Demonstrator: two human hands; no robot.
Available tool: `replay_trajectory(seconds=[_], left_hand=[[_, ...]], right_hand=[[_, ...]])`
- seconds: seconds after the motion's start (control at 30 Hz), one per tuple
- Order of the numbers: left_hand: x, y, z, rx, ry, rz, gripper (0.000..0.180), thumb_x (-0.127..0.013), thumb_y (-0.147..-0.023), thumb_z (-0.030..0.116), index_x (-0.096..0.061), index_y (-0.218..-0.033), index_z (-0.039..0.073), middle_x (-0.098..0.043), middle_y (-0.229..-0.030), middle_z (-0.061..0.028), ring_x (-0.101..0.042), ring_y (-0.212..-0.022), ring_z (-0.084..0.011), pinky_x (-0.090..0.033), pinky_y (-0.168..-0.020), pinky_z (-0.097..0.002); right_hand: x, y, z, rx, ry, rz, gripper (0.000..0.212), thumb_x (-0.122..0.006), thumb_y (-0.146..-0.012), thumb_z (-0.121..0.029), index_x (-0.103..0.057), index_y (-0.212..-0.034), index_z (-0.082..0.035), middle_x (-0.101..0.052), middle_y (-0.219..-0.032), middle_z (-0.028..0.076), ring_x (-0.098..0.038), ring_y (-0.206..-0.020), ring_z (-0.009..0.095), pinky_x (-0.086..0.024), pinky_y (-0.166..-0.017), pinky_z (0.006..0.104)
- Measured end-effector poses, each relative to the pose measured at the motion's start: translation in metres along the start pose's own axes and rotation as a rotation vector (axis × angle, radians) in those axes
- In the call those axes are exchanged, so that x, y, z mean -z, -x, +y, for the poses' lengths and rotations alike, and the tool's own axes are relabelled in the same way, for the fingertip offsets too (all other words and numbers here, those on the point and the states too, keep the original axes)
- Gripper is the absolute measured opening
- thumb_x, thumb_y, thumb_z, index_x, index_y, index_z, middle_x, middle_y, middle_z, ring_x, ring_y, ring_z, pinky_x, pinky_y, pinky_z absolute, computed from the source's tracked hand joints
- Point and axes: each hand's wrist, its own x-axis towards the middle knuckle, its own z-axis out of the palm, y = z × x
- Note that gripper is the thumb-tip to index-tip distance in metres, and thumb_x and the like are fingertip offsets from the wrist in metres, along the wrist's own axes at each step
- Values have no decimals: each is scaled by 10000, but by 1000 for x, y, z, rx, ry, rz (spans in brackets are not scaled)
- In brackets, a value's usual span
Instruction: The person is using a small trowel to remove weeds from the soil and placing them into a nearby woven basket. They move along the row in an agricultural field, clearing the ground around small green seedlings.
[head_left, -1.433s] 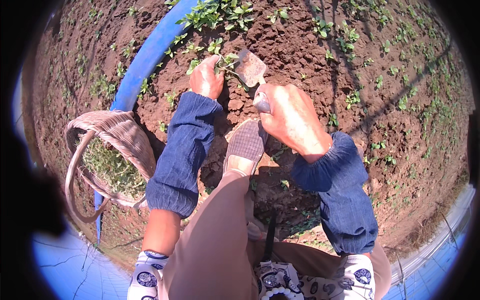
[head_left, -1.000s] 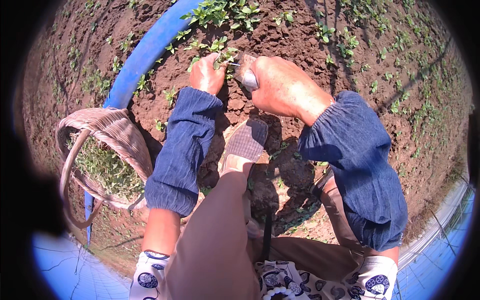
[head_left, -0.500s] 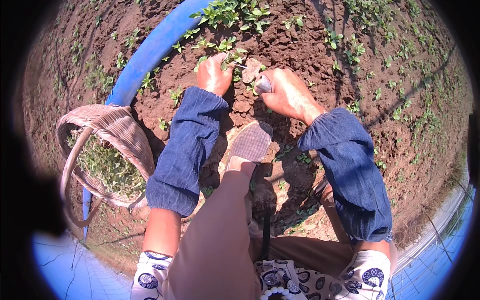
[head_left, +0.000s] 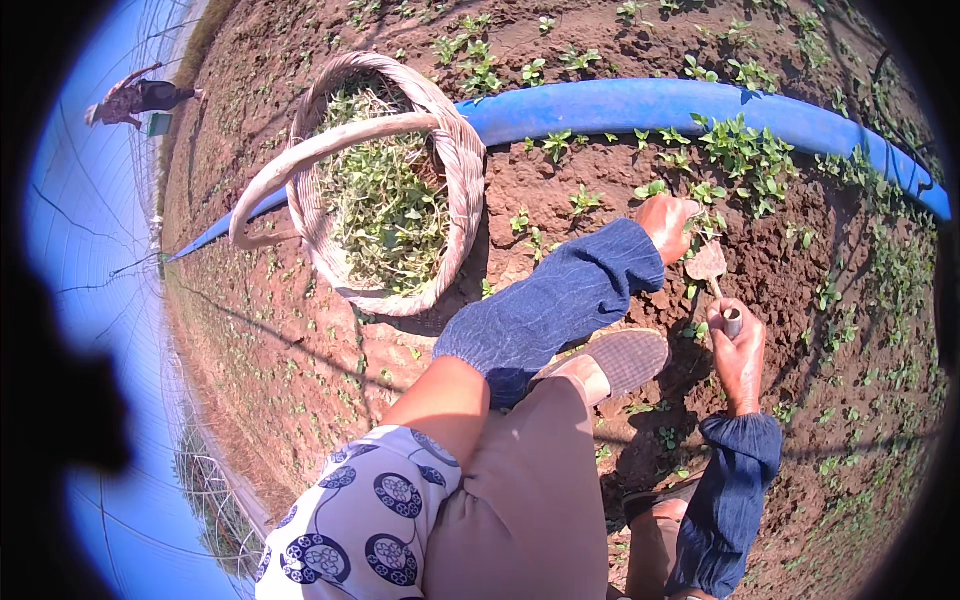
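Observation:
My right hand [head_left: 738,358] is wrapped round the handle of a small trowel [head_left: 707,262], whose soil-coated blade points away from me toward my left hand. The butt of its handle shows above the fist. Just beyond the blade, my left hand [head_left: 666,228] is low over the soil with its fingers closed on a small green seedling [head_left: 708,222]. The fingertips are partly hidden among the leaves. To the left stands a wicker basket [head_left: 466,180] with an arched handle, filled with pulled green plants [head_left: 385,215].
A blue hose [head_left: 620,105] crosses the soil beyond my hands and passes behind the basket. Leafy plants [head_left: 745,160] grow beside it. My shoe [head_left: 628,360] rests on the ground between my arms. Far left, another person [head_left: 140,97] stands in the field.
The view has swung to the left, so the basket, hose and hands appear shifted and turned, and a distant person has come into sight. Both hands stay low by the seedlings.

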Motion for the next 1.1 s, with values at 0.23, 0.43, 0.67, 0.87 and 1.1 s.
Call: replay_trajectory(seconds=[0.23, 0.43, 0.67, 0.87, 1.1], left_hand=[[6, 10, 0, 34, 83, 39, 354, -593, -671, -45, -683, -1011, -6, -622, -773, -281, -630, -724, -441, -504, -668, -460], [26, -3, 32, -7, 372, -38, 168, -629, -781, -44, -657, -942, -5, -659, -777, -163, -621, -734, -196, -499, -697, -384], [70, 19, 40, -35, -166, -349, 181, -485, -766, -90, -460, -943, -67, -541, -755, -260, -553, -711, -479, -432, -615, -495], [159, 70, 104, -326, 184, 154, 303, -468, -666, -81, -346, -942, -57, -445, -844, -286, -434, -768, -507, -373, -656, -498], [314, 168, 109, -455, -261, 422, 481, -628, -635, -19, -517, -1100, -63, -520, -1165, -329, -625, -869, -421, -518, -755, -480]], right_hand=[[-3, -2, -23, -132, -56, 60, 58, -628, -859, -32, -595, -836, 10, -500, -686, -26, -429, -630, 66, -371, -580, 248], [37, 17, -38, -154, -99, -3, 65, -614, -828, 4, -575, -776, 5, -490, -687, -38, -418, -637, 59, -350, -571, 238], [39, 34, -36, 19, 17, 122, 98, -618, -853, -39, -567, -792, 18, -490, -674, -29, -429, -629, 84, -369, -575, 271], [30, 50, -62, 1, -335, 300, 128, -622, -934, -155, -606, -892, -35, -416, -564, -75, -298, -399, 18, -213, -370, 217], [11, 62, -76, 97, -396, 295, 183, -584, -960, -206, -565, -891, -38, -376, -504, -71, -311, -340, 32, -215, -319, 222]])
